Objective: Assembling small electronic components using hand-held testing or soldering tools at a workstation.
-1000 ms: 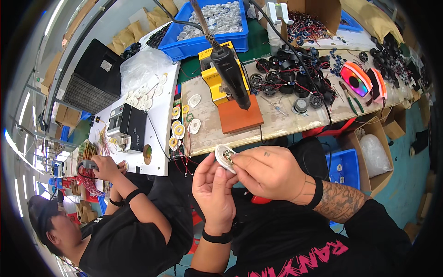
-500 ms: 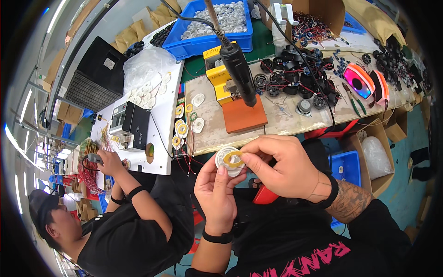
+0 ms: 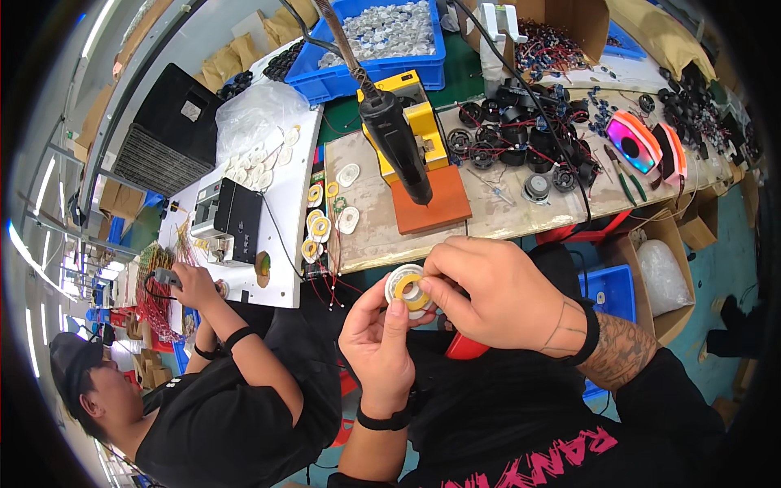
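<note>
Between my left thumb and fingers is a round white plastic disc (image 3: 392, 279), tilted up just past the table's front edge. My left hand (image 3: 376, 346) is closed around its lower left side. A flat yellow ring (image 3: 399, 286) lies against the disc's face, roughly centred. My right hand (image 3: 508, 297) pinches the ring's right side with thumb and fingertips, partly covering it and the disc. Ahead of my hands, a black hanging tool (image 3: 396, 146), shaped like an electric screwdriver, points down over an orange block (image 3: 431, 213).
Beside the block stands a yellow machine (image 3: 411, 106). White discs (image 3: 348, 220) and yellow rings lie to its left. Wired black speakers (image 3: 521, 134), pliers (image 3: 625, 175) and a lit device (image 3: 634, 145) sit to the right. A co-worker (image 3: 220, 390) works at left.
My right hand has brought the yellow ring left and down against the disc, now more centred. The hanging tool has swung left, showing more of the yellow machine.
</note>
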`<state>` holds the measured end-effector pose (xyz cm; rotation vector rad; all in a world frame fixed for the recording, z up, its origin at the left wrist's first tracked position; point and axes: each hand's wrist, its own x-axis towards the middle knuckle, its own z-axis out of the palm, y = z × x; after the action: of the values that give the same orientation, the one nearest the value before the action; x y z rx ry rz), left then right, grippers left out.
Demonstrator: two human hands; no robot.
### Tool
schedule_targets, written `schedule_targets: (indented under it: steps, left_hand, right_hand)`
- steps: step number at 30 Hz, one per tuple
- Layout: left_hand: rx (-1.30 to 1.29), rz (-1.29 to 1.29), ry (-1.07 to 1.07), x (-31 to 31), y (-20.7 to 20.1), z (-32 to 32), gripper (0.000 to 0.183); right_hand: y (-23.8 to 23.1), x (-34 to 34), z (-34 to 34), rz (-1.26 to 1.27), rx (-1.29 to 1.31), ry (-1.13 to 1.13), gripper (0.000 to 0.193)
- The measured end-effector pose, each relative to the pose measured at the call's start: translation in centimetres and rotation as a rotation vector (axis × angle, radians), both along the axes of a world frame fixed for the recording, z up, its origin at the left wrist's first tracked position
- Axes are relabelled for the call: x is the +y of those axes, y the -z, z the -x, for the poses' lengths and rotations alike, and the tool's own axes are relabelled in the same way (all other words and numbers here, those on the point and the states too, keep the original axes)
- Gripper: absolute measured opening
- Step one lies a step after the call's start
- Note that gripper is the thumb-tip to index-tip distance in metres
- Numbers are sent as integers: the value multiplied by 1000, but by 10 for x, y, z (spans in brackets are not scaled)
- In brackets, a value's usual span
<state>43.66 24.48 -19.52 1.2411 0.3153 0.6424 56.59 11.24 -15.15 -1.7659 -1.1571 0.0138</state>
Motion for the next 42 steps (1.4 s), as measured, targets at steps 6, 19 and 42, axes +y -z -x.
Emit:
schedule_targets:
  steps: [6, 19, 42]
  left_hand:
    - [-32, -72, 6, 0, 0, 0, 35]
    - [8, -36, -12, 2, -4, -3, 34]
    - [43, -17, -1, 5, -15, -1, 35]
  right_hand:
    - [0, 1, 2, 3, -9, 15, 12]
    - [0, 3, 4, 19, 3, 28, 12]
    - [-3, 4, 7, 13, -43, 35, 13]
